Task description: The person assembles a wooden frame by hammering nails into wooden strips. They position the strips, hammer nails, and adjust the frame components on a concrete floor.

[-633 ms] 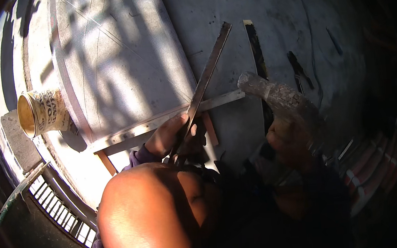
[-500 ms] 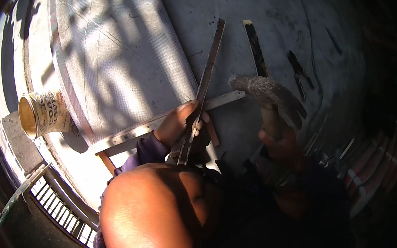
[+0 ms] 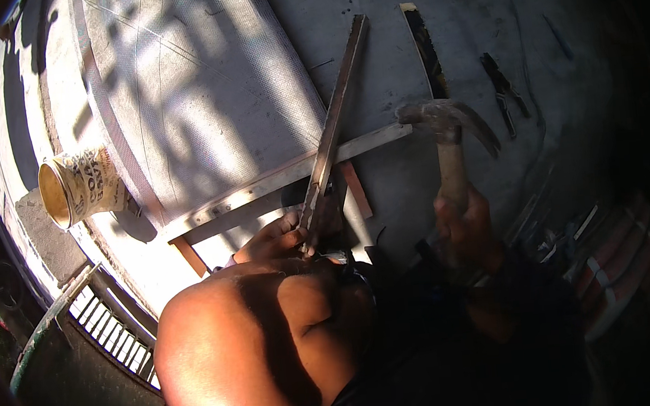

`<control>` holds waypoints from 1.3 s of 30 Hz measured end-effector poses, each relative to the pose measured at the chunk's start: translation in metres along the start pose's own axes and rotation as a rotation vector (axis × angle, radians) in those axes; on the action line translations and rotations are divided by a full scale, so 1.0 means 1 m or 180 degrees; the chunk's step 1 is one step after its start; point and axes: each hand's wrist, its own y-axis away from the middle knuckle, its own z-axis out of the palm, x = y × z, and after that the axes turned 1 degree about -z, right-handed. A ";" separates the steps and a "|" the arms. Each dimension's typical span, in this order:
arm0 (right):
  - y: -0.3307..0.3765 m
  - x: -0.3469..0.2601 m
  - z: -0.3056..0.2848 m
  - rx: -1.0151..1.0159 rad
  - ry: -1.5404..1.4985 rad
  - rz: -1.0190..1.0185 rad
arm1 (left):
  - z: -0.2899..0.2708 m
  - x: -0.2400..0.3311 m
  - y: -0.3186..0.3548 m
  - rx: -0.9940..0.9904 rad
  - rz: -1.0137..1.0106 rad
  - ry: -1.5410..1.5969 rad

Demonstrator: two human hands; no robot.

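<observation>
Strip (image 3: pixel 335 121) slants away rightward, left grip (image 3: pixel 272 238) pinching near end; right grip (image 3: pixel 468 227) wraps away-pointing hammer (image 3: pixel 451 162)

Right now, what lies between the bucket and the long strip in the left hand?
In the head view, the stretch between the bucket and the long strip holds the shadowed mesh, with a pale bar along its near edge.

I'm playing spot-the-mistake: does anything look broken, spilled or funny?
Nothing looks spilled. One odd bit: the dark strip on the floor has a pale far end, unlike the rest; maybe its coating wore off.
</observation>
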 end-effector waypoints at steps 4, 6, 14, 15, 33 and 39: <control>-0.003 0.001 0.000 -0.0088 0.0093 -0.0284 | 0.057 -0.066 -0.077 -0.0732 0.0340 0.2495; -0.004 -0.002 -0.002 -0.0129 0.0207 -0.0453 | 0.110 -0.109 -0.108 -0.1347 0.0361 0.4025; -0.011 -0.010 -0.010 -0.0139 0.0968 -0.1087 | 0.235 -0.211 -0.166 -0.2619 0.0430 0.5782; -0.008 -0.008 -0.009 -0.0121 0.0973 -0.1171 | 0.236 -0.210 -0.167 -0.2651 0.0743 0.5664; 0.003 0.000 -0.004 -0.0105 0.0416 -0.2116 | 0.169 -0.137 -0.134 -0.0942 -0.0218 0.3987; -0.029 -0.008 0.006 -0.0176 0.2043 -0.1069 | 0.172 -0.141 -0.143 -0.0667 0.0405 0.3626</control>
